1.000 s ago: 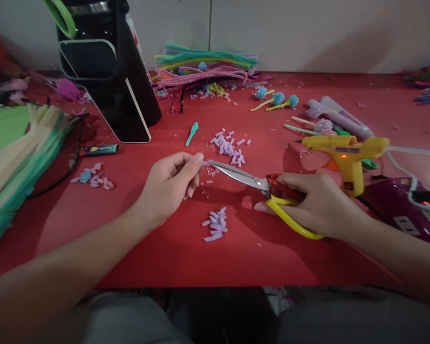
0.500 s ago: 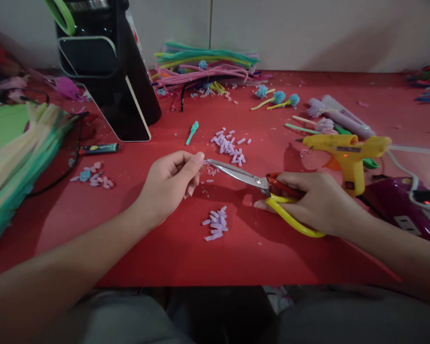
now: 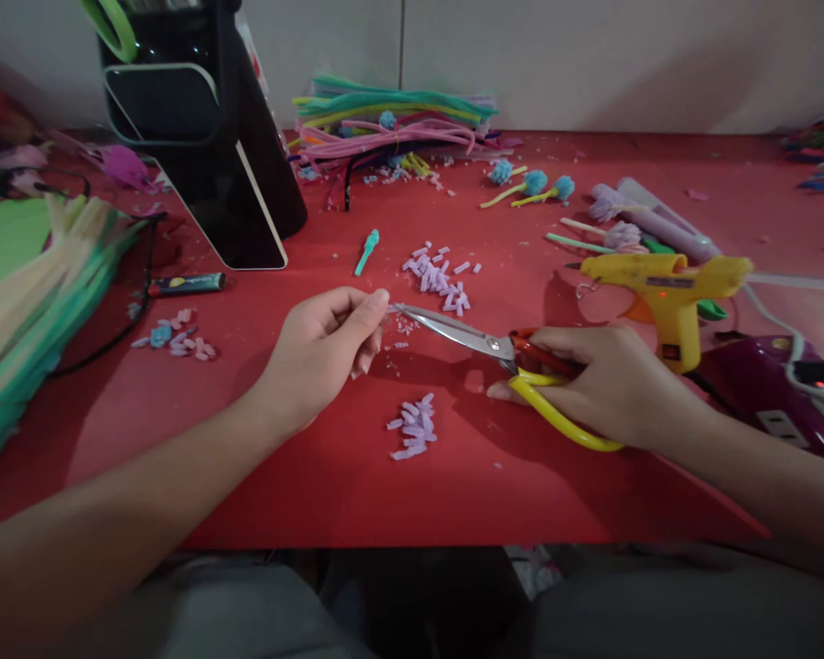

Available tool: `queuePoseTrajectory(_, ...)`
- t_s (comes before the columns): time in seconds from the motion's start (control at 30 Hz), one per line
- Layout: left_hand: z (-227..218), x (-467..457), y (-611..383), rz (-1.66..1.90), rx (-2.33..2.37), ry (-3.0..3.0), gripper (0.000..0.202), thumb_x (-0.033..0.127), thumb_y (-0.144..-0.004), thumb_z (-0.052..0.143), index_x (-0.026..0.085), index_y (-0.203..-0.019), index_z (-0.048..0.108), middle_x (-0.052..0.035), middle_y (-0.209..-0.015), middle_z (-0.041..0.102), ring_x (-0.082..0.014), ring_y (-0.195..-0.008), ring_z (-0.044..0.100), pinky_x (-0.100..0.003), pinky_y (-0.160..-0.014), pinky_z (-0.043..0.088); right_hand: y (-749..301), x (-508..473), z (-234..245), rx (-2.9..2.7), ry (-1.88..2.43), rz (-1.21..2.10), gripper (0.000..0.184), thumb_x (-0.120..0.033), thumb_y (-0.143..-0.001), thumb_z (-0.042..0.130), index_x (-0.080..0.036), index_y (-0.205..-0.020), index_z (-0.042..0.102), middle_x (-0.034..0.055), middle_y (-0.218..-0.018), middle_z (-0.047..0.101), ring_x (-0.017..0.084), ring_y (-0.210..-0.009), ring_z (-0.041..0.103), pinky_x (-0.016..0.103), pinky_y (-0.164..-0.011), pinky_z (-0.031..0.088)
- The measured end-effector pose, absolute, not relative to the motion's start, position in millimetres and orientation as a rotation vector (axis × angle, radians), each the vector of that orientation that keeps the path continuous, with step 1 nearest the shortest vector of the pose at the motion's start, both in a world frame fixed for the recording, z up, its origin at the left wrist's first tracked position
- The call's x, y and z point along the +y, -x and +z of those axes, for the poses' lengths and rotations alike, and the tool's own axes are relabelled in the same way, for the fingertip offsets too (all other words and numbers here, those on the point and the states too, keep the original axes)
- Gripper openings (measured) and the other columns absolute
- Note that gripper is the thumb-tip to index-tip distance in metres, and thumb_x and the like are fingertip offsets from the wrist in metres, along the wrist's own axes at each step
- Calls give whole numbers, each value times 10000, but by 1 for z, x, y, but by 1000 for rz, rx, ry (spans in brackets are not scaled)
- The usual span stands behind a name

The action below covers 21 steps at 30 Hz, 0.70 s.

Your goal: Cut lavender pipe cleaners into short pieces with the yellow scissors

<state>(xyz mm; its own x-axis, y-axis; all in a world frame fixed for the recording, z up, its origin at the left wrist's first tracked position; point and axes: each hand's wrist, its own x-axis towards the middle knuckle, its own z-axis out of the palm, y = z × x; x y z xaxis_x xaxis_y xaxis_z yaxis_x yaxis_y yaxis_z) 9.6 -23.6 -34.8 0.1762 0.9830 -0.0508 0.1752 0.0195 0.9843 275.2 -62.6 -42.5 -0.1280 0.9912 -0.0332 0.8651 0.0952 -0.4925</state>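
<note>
My right hand (image 3: 604,384) grips the scissors (image 3: 463,335) by their red and yellow handles, blades closed or nearly so and pointing left. The blade tips meet a small purple piece (image 3: 392,308) that sticks out of my left hand (image 3: 336,352), pinched between thumb and fingers; most of it is hidden. Just beyond the blades lies a pile of short purple pipe cleaner pieces (image 3: 436,275). Nearer the table's front edge is a second pile of purple pieces (image 3: 413,426), their ends looking tapered. Fine purple clippings (image 3: 402,346) are scattered under the scissors.
On the red table (image 3: 302,499), a yellow glue gun (image 3: 666,275) and a purple power socket (image 3: 762,394) stand right. A black bottle (image 3: 267,146) with a phone (image 3: 240,210) leaning on it is at left. Pipe cleaner bundles (image 3: 398,110) lie behind; a lighter (image 3: 188,285) lies left.
Both hands and the scissors stay almost in place. The whole view has shifted very slightly; nothing has been picked up or let go.
</note>
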Motion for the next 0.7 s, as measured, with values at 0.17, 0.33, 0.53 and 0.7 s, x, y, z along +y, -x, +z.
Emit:
queuePoseTrajectory(0.17, -34, -24, -10, 958, 1212, -1394, 334, 416, -912, 606, 196, -665, 557, 14, -587, 527, -78, -462, 436, -217, -430, 352, -275, -62, -42, -2071, 1862, 577, 659, -819, -669, 634, -227, -589, 356, -29, -564, 290, 125, -565, 247, 302, -491, 229)
queuePoseTrajectory(0.33, -35, -23, -9, 965, 1202, -1386, 342, 405, -914, 613, 188, -657, 548, 15, -589, 525, -68, -460, 433, -204, -422, 337, -274, -64, -40, -2055, 1849, 609, 647, -824, -669, 627, -232, -597, 377, -22, -567, 318, 132, -566, 264, 309, -488, 255)
queuePoseTrajectory(0.53, -35, -24, -9, 971, 1208, -1377, 328, 405, -911, 621, 194, -667, 560, 19, -586, 527, -70, -457, 438, -209, -417, 334, -273, -65, -39, -2053, 1871, 612, 647, -827, -634, 649, -232, -607, 399, -42, -558, 310, 120, -545, 275, 294, -482, 252)
queuePoseTrajectory(0.7, -35, -24, -9, 974, 1211, -1376, 316, 403, -902, 632, 196, -671, 566, 20, -588, 526, -71, -456, 433, -215, -421, 340, -273, -64, -37, -2067, 1876, 601, 651, -822, -639, 653, -215, -610, 419, -48, -559, 324, 108, -555, 281, 276, -487, 253)
